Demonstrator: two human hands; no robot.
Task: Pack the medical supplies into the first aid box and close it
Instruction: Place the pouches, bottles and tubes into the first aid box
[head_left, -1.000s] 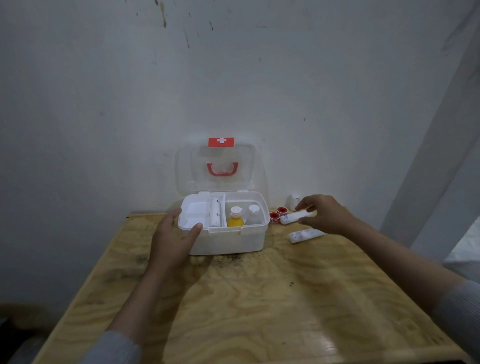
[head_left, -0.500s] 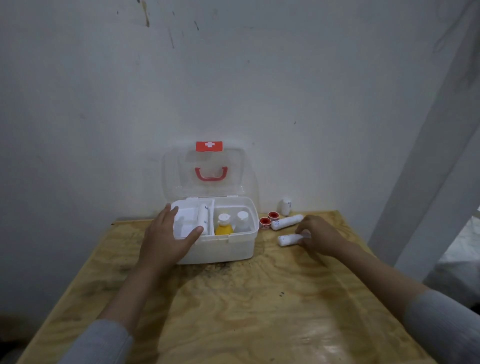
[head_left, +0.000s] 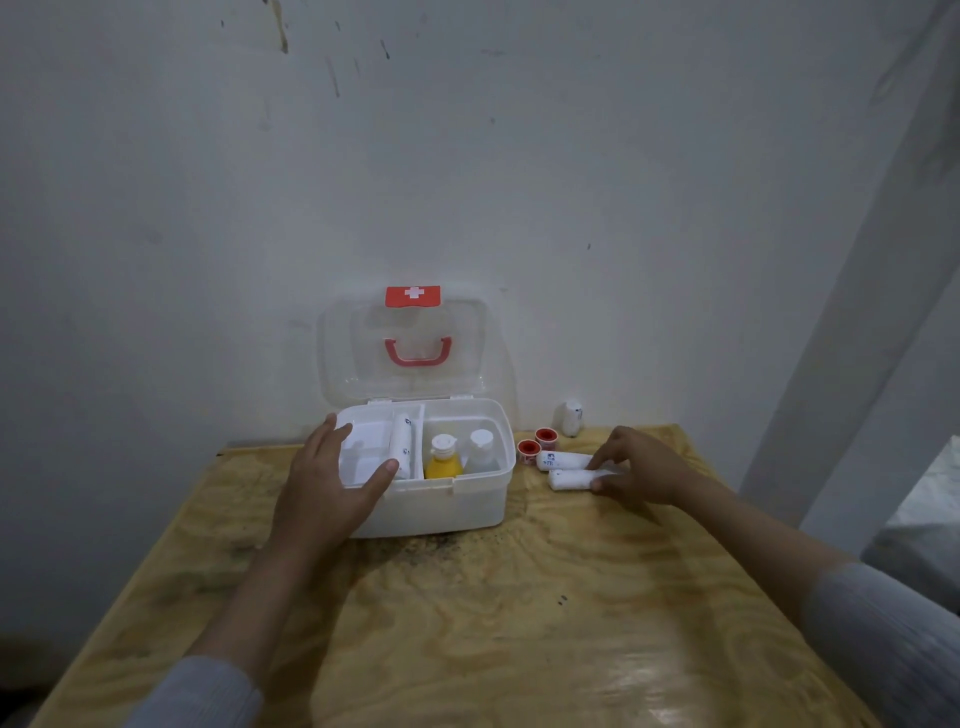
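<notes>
The white first aid box (head_left: 457, 506) stands open on the wooden table, its clear lid (head_left: 358, 358) upright against the wall. Inside are a bandage roll (head_left: 401, 441), a yellow bottle (head_left: 442, 460) and a clear bottle (head_left: 482, 449). My left hand (head_left: 332, 488) grips the box's front left corner. My right hand (head_left: 641, 475) closes its fingertips on the nearer of two bandage rolls (head_left: 569, 479) lying right of the box; the farther roll (head_left: 563, 460) lies just behind it.
Two red tape rolls (head_left: 536, 444) and a small white bottle (head_left: 570, 418) sit near the wall, right of the box. The wooden table (head_left: 493, 623) stretches toward me. A white pillar (head_left: 857, 364) rises at the right.
My right hand left the farther bandage roll and came down onto the nearer one. The left hand has stayed on the box. The camera shifted slightly.
</notes>
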